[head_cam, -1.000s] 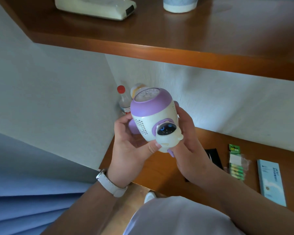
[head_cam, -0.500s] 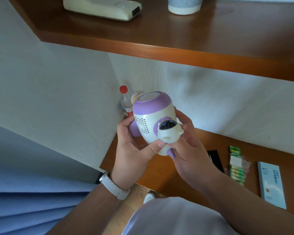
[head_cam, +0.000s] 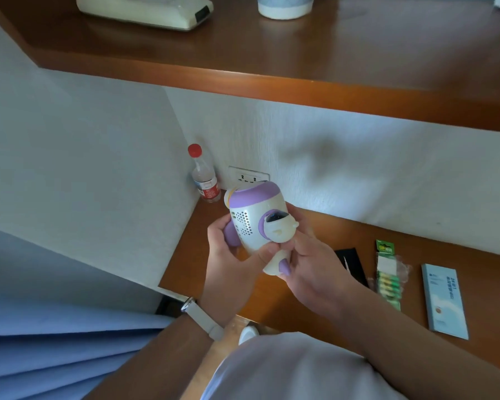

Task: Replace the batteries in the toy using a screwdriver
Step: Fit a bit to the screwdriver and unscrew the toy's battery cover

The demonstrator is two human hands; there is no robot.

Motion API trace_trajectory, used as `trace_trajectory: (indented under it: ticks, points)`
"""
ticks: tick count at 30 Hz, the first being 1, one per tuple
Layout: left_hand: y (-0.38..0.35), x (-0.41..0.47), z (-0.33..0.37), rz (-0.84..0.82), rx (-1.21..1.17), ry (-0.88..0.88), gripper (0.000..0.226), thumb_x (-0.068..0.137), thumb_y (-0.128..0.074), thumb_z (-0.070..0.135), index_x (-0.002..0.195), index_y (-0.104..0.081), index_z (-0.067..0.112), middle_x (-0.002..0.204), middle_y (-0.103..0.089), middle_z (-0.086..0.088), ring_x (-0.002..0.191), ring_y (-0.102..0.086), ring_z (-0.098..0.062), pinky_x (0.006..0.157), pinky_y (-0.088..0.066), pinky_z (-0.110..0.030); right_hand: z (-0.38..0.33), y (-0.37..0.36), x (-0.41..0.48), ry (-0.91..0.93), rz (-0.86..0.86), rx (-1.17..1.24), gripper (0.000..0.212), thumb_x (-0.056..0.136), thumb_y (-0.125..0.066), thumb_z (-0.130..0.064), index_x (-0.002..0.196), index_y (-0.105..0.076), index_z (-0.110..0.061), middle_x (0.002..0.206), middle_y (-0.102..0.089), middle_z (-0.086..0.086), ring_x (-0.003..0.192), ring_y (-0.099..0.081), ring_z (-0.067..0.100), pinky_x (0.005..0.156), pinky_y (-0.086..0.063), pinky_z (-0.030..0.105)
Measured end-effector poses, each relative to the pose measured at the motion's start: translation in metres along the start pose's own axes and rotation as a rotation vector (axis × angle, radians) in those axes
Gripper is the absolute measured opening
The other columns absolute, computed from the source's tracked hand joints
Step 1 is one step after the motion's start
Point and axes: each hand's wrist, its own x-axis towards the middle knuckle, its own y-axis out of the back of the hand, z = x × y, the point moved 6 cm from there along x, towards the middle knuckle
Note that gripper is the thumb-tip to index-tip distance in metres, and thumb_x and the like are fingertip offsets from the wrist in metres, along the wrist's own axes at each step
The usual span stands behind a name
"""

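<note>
A white and purple toy with a small robot figure on its front is held above the wooden desk, tilted. My left hand grips its lower left side, thumb across the base. My right hand holds it from the right and below. A strip pack of green batteries lies on the desk to the right. A black pouch lies beside it, partly hidden by my right hand. No screwdriver is visible as such.
A light blue flat box lies at the far right of the desk. A small bottle with a red cap stands in the corner by a wall socket. A wooden shelf overhangs, carrying a cream device and a cup.
Both hands have lowered the toy toward the desk and tilted it further, its top turning away. The socket behind it has come into sight.
</note>
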Motion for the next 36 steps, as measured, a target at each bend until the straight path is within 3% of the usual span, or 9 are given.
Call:
trace_trajectory:
  ticks: [2,4,9,13,15,18,23,27,36]
  points:
    - [-0.004,-0.001,-0.005,-0.001,-0.013,0.03,0.073,0.063,-0.087,0.039,0.118,-0.04,0.041,0.114,-0.058,0.013,0.112,-0.061,-0.011,0.09,-0.06,-0.043,0.007,0.004,0.004,-0.034,0.029,0.032,0.079,0.063,-0.074,-0.025,0.138,-0.048,-0.031,0.132,-0.056,0.018,0.119,-0.059,0.034,0.099,-0.046,0.064]
    - [-0.005,0.0,-0.009,0.006,-0.011,0.043,0.07,0.07,-0.088,0.028,0.119,-0.039,0.042,0.115,-0.058,0.012,0.112,-0.06,-0.012,0.09,-0.06,-0.043,0.013,0.007,0.007,-0.104,0.053,0.124,0.074,0.064,-0.067,-0.013,0.133,-0.053,-0.035,0.133,-0.057,0.017,0.118,-0.059,0.038,0.098,-0.046,0.065]
    - [-0.009,0.002,-0.014,0.039,0.007,0.036,0.075,0.076,-0.086,0.021,0.129,-0.035,0.036,0.116,-0.056,0.016,0.113,-0.059,-0.01,0.092,-0.059,-0.032,0.011,0.003,0.006,-0.132,-0.073,0.261,0.072,0.07,-0.061,-0.001,0.136,-0.05,-0.03,0.134,-0.054,0.022,0.109,-0.06,0.036,0.073,-0.057,0.043]
    - [-0.017,0.004,-0.02,0.005,0.019,0.045,0.082,0.08,-0.084,0.018,0.135,-0.027,0.041,0.123,-0.053,0.018,0.118,-0.055,-0.008,0.095,-0.055,-0.025,0.01,0.004,0.007,-0.124,-0.109,0.29,0.064,0.087,-0.049,0.008,0.141,-0.045,-0.026,0.135,-0.052,0.023,0.089,-0.067,0.019,0.07,-0.057,0.03]
    - [-0.021,0.007,-0.023,-0.021,0.019,0.05,0.083,0.081,-0.082,0.015,0.135,-0.024,0.042,0.124,-0.052,0.02,0.119,-0.054,-0.007,0.096,-0.054,-0.025,0.012,0.008,0.008,-0.119,-0.11,0.303,0.066,0.084,-0.052,0.007,0.14,-0.047,-0.027,0.134,-0.054,0.021,0.1,-0.068,0.024,0.077,-0.058,0.034]
    - [-0.027,0.013,-0.026,-0.053,0.01,0.056,0.081,0.084,-0.079,0.012,0.137,-0.024,0.039,0.125,-0.053,0.018,0.12,-0.054,-0.008,0.098,-0.055,-0.03,0.014,0.015,0.009,-0.145,-0.044,0.3,0.067,0.078,-0.059,0.001,0.137,-0.05,-0.03,0.137,-0.054,0.018,0.125,-0.054,0.038,0.091,-0.055,0.045]
    - [-0.041,0.019,-0.031,-0.102,-0.038,0.053,0.08,0.087,-0.073,0.004,0.146,-0.023,0.024,0.123,-0.053,0.016,0.121,-0.056,-0.015,0.096,-0.057,-0.044,0.006,0.028,0.008,-0.142,-0.025,0.225,0.048,0.095,-0.047,0.002,0.133,-0.052,-0.027,0.12,-0.063,0.004,0.104,-0.062,0.02,0.067,-0.06,0.026]
    - [-0.052,0.022,-0.04,-0.151,-0.041,0.066,0.081,0.089,-0.071,0.004,0.149,-0.021,0.022,0.128,-0.054,0.013,0.124,-0.055,-0.013,0.099,-0.055,-0.044,0.018,0.042,0.015,-0.233,0.032,0.362,0.06,0.079,-0.057,0.005,0.127,-0.059,-0.031,0.133,-0.059,0.017,0.122,-0.056,0.042,0.069,-0.057,0.039]
    - [-0.071,0.044,-0.044,-0.193,-0.001,0.012,0.079,0.086,-0.073,0.002,0.139,-0.021,0.028,0.124,-0.051,0.02,0.118,-0.055,-0.006,0.091,-0.054,-0.019,0.012,0.059,0.031,-0.265,0.015,0.467,0.065,0.083,-0.037,0.011,0.124,-0.063,-0.031,0.136,-0.056,0.02,0.087,-0.065,0.036,0.05,-0.05,0.03]
